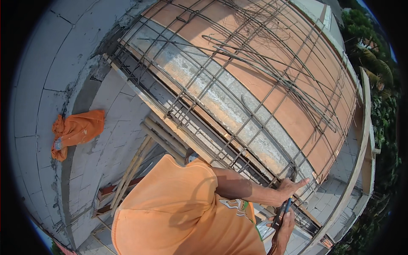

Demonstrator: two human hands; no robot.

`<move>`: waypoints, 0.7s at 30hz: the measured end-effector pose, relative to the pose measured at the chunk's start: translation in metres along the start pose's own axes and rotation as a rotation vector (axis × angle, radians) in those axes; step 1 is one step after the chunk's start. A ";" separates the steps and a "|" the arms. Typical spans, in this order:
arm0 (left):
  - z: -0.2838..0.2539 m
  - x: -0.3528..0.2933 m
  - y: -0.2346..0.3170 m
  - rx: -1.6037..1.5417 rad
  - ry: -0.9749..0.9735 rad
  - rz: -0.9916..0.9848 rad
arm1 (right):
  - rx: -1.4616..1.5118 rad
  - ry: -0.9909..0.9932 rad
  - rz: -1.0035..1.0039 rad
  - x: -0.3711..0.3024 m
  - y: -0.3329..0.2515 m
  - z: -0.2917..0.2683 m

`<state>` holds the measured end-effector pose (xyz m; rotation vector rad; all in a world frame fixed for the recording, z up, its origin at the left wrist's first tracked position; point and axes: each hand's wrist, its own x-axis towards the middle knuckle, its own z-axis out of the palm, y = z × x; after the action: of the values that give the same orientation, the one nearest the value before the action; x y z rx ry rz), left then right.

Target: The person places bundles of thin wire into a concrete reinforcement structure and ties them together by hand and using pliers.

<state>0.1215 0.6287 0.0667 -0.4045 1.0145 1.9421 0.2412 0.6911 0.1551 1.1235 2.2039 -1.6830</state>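
My left hand (290, 190) is at the lower right edge of a steel bar mesh (251, 114). One digit stretches out to the right; the other fingers fold down, and what they grip is hidden. Just below, my right hand (285, 227) is closed around a slim dark hand tool (278, 218) with a blue part pointing up toward the left hand. The tool's working end is hard to see. Beside the left hand, bars cross at a dark bundled joint (293, 171). My orange sleeve and shirt (170, 208) fill the lower middle.
Loose bent bars (272, 74) and tangled thin wire (255, 15) lie on brown formwork boards (289, 140). A narrow formwork trough (199, 127) holds more bars. An orange cloth (80, 127) hangs over a block wall (32, 110). Bamboo poles (131, 172) stand below; a long plank (361, 148) rises at right.
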 end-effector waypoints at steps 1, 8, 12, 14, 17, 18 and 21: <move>0.001 -0.001 -0.002 0.011 -0.007 -0.009 | 0.010 0.012 0.005 0.001 0.001 0.001; -0.003 0.005 0.004 -0.484 -0.121 -0.271 | 0.602 -0.395 0.265 0.039 0.053 -0.041; 0.005 0.024 -0.011 -0.473 -0.074 -0.309 | 0.381 -0.364 0.206 0.029 0.021 -0.028; 0.012 0.022 -0.004 -0.385 0.029 -0.278 | 0.101 -0.159 0.019 0.010 0.001 -0.010; 0.025 0.021 -0.012 -0.240 0.192 -0.216 | -0.663 -0.054 -0.328 0.011 0.013 -0.016; 0.023 0.019 -0.008 -0.229 0.148 -0.217 | -1.031 0.009 -0.559 0.012 0.020 -0.018; 0.007 0.005 0.005 -0.238 0.014 -0.229 | -0.019 -0.239 0.169 0.029 -0.004 -0.032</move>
<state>0.1153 0.6357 0.0710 -0.6404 0.7123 1.8577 0.2284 0.7319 0.1542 1.0135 1.9202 -1.6284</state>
